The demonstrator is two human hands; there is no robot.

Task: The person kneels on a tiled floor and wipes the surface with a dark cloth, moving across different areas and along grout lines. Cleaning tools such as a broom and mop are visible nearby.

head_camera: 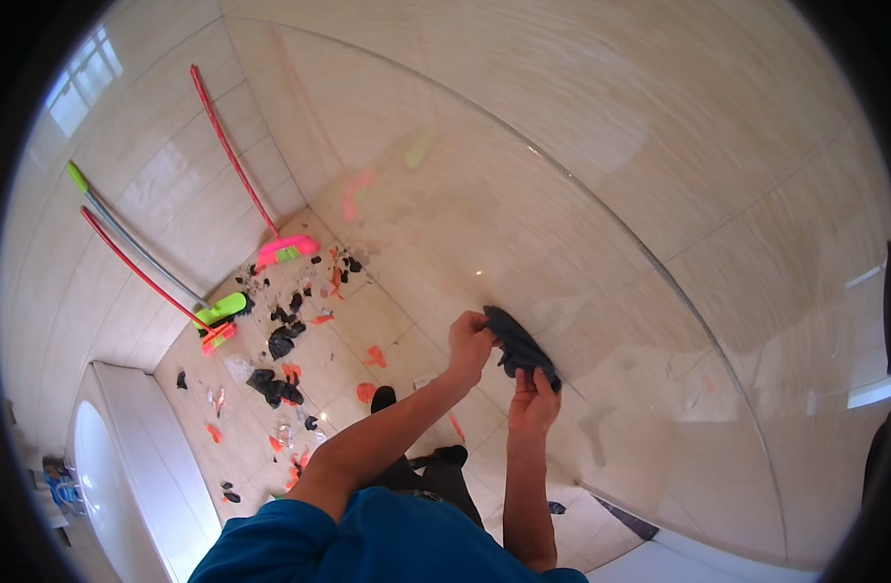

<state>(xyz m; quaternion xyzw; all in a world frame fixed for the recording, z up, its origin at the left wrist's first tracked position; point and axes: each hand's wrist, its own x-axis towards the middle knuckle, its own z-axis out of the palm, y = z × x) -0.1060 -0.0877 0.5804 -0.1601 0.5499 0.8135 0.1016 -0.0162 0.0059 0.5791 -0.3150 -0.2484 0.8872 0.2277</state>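
Observation:
A dark grey cloth [518, 341], bunched and folded over, is stretched between my two hands in front of the glossy beige tiled wall [431, 240]. My left hand [472, 348] pinches its upper left end between thumb and fingers. At the lower right end, the fingers of my right hand [534, 402] grip the edge. Whether the cloth touches the wall is hard to tell. Black shoes [383, 398] show on the tiled floor below my left forearm.
Black and orange plastic scraps [274, 386] litter the floor [372, 317] to my left. A pink broom [289, 249], a lime-green broom [223, 309] and an orange broom [219, 337] lean on the left wall. A white bathtub [143, 437] stands at lower left.

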